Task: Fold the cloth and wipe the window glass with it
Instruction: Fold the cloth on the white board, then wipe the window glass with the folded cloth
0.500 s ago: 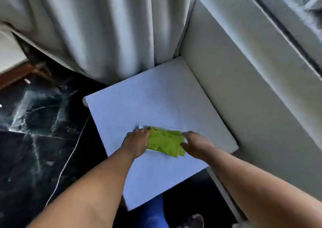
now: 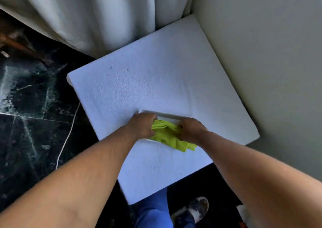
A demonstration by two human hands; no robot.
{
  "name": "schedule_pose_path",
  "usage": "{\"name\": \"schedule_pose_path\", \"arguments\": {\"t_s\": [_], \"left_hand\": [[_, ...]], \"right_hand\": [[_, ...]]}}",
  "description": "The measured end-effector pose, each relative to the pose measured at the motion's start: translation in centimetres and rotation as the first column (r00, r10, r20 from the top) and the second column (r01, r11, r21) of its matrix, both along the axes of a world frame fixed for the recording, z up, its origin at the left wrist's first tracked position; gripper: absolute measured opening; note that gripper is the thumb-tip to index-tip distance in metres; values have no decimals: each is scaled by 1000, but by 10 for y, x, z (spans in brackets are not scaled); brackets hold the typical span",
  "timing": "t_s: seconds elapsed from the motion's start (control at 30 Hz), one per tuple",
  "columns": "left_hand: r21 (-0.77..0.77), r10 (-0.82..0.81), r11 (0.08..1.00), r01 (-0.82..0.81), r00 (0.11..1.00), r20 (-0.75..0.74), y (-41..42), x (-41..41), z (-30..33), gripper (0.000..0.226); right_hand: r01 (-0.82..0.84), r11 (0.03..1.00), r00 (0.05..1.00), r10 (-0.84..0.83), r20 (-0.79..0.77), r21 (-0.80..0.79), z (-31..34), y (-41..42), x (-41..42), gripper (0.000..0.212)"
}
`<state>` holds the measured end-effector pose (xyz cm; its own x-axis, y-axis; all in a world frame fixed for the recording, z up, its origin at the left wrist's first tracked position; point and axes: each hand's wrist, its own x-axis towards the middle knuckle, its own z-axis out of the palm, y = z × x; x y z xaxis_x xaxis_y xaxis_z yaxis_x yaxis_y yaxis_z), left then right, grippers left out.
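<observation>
Both hands grasp the bunched green cloth over a white tray on the white desk: left hand, right hand.

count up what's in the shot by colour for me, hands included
green: 1, the cloth
white: 4, the cushion, the tray under the cloth, the curtain, the cord on the floor
blue: 1, the trouser leg
bare hands: 2, left hand and right hand, both gripping the cloth
total: 8
</observation>
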<state>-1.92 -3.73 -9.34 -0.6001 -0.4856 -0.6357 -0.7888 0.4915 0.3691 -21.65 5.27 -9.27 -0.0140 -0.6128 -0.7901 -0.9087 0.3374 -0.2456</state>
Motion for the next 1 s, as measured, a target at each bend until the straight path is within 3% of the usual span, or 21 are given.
{"name": "schedule_pose_path", "arguments": {"t_s": [0.03, 0.07, 0.17, 0.3, 0.37, 0.47, 0.57, 0.63, 0.73, 0.8, 0.93, 1.0], "left_hand": [[108, 21, 994, -19, 999, -24, -5, 0, 14, 13], [195, 54, 980, -45, 998, -44, -11, -1, 30, 19], [397, 255, 899, -186, 959, -126, -23, -28, 103, 29], [523, 394, 827, -205, 876, -280, -17, -94, 227, 21], [651, 509, 733, -197, 794, -332, -9, -126, 277, 22], [731, 519, 683, -11, 712, -474, 44, -204, 408, 25], [647, 345, 712, 272, 667, -661, 108, -275, 535, 22], [530, 234, 732, 428, 572, -786, 160, -321, 618, 28], [306, 127, 780, 545, 341, -931, 240, -372, 726, 35], [177, 79, 779, 601, 186, -979, 293, -398, 797, 25], [-16, 37, 742, 671, -65, -997, 367, -428, 912, 21], [-73, 24, 731, 679, -132, -991, 390, -438, 951, 20]], "right_hand": [[86, 996, 992, -88, 91, 34, 14, 2, -11, 26], [185, 982, 967, -190, 169, 41, 31, 6, -22, 29], [506, 860, 836, -467, 288, -72, 104, 27, -60, 20], [772, 559, 632, -631, 450, -302, 225, 76, -107, 27], [820, 436, 572, -653, 497, -372, 278, 100, -124, 27], [850, 157, 470, -659, 587, -503, 421, 184, -159, 43], [725, -3, 539, -619, 571, -688, 546, 273, -187, 39], [572, -158, 570, -629, 529, -805, 625, 336, -203, 37], [286, -342, 610, -655, 445, -895, 727, 419, -221, 35], [29, -423, 611, -709, 351, -906, 794, 472, -233, 37], [-423, -396, 497, -854, 157, -815, 893, 543, -258, 32], [-594, -245, 361, -932, 19, -766, 921, 558, -273, 39]]}}
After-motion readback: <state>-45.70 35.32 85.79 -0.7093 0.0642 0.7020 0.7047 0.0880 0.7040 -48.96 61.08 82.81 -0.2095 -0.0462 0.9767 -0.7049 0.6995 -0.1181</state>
